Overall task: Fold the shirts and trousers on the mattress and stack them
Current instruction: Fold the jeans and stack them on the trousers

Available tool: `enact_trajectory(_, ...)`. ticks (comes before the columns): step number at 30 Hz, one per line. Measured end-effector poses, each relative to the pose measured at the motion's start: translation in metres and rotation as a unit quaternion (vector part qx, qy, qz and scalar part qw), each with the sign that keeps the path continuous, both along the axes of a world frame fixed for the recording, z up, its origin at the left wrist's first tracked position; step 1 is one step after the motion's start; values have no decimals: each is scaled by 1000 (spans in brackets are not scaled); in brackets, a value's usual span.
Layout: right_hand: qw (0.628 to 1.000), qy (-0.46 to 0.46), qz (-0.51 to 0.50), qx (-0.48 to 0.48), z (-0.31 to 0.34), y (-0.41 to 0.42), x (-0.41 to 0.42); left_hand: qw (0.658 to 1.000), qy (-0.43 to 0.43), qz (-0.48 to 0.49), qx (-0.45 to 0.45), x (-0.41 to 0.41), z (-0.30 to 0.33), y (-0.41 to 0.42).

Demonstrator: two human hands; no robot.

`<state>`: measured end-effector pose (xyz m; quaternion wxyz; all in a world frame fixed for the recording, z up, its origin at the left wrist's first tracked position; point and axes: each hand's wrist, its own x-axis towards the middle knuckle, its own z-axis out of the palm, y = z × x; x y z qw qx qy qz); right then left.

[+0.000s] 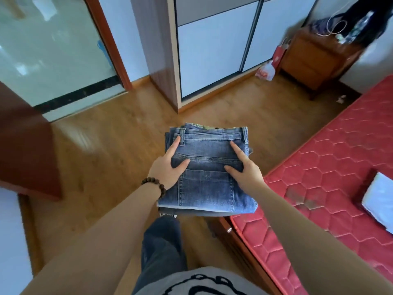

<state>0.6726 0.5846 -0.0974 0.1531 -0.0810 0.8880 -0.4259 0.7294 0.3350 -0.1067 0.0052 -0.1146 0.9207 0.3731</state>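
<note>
A stack of folded clothes (207,184), with blue jeans on top and darker layers showing beneath, is held in the air over the wooden floor, left of the red mattress (331,167). My left hand (168,167) grips the stack's left side, thumb and forefinger on top and the other fingers hidden underneath. My right hand (244,167) grips the right side the same way. A white folded item (380,199) lies on the mattress at the right edge of the view.
A wardrobe with sliding doors (217,50) stands ahead. A wooden nightstand (316,58) with clutter is at the back right, with a red bag (279,55) and a white bag (265,71) beside it. A glass door (49,47) is at left. My leg (161,248) is below.
</note>
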Motion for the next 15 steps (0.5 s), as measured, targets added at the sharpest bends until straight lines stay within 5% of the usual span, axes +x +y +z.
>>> enact_trajectory(8, 986, 12, -168, -7, -3, -23, -110, 987, 18, -160, -5, -196, 0, -27)
enact_trajectory(15, 941, 19, -338, 12, 4, 12, -155, 943, 18, -332, -16, -328, 6, 37)
